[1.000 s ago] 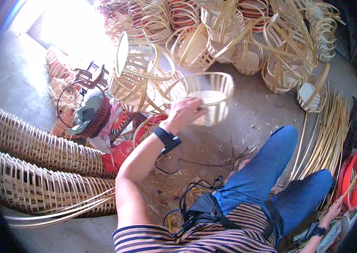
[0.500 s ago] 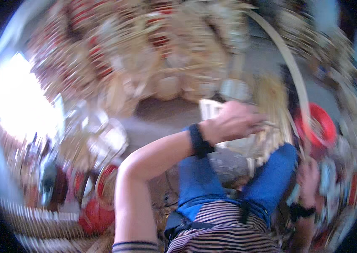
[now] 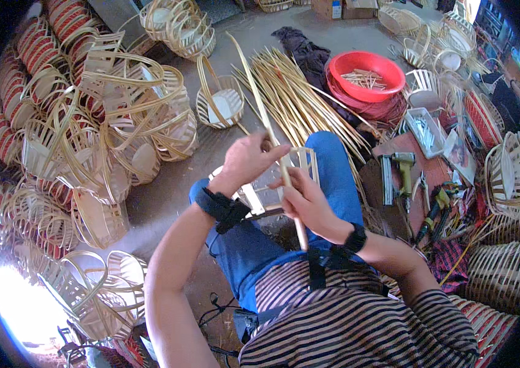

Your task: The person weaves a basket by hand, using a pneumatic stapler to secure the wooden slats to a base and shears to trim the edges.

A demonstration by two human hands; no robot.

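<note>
A long pale bamboo strip [image 3: 255, 92] slants from beyond my knees down toward my waist. My left hand [image 3: 249, 161] is closed around its middle, with the thumb lying against it. Just below, my right hand [image 3: 309, 199] pinches the same strip, whose near end points at my striped shirt. Between my thighs, under both hands, sits a small slatted basket [image 3: 249, 199], partly hidden by hands and wrists.
Finished handled baskets [image 3: 220, 104] and large stacks crowd the left side. Ahead lies a bundle of thin bamboo sticks [image 3: 296, 92], beside a red basin [image 3: 367, 76] holding short pieces. At right are a nail gun [image 3: 402, 168], pliers [image 3: 420, 190] and a white tray [image 3: 425, 132].
My view has swung to the right and sharpened. My right hand has come in from the far right with the strip, and both hands now meet on it above my lap.
</note>
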